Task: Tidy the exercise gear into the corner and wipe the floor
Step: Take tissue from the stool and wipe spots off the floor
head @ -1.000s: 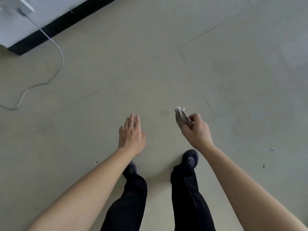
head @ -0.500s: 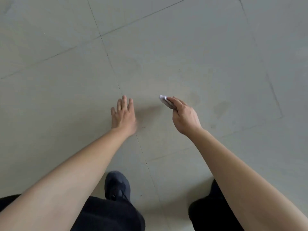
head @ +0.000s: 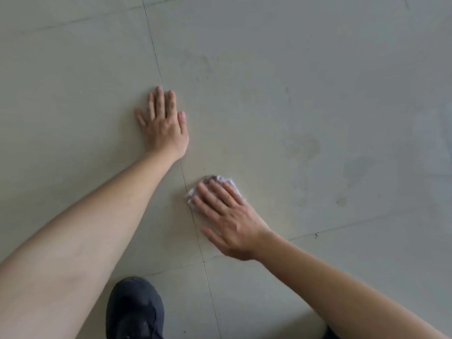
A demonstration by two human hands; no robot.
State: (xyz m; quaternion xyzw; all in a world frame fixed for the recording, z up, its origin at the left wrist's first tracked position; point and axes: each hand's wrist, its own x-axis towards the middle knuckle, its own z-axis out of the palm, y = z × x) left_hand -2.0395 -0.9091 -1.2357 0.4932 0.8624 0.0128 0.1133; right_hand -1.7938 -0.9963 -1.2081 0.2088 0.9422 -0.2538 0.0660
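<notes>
The left hand (head: 163,124) lies palm down on the pale tiled floor (head: 293,69), a little left of the centre of the frame. Its fingers are straight and close together, and it holds nothing. It sits across a thin grout line (head: 156,57) that runs from the top edge down to the bottom of the frame.

The right hand (head: 230,217) is below and to the right of it, near the middle of the frame, also palm down with its fingers straight and slightly spread. It presses a crumpled white cloth (head: 221,179) flat against the floor. The cloth shows only past the fingertips and along the left side of the fingers, just to the right of the grout line. The two hands are apart and do not touch.

Faint dark smudges (head: 304,146) mark the tile at the right of the frame, well clear of the cloth. A dark shoe (head: 134,310) stands at the bottom edge, left of the grout line, between the two forearms.
</notes>
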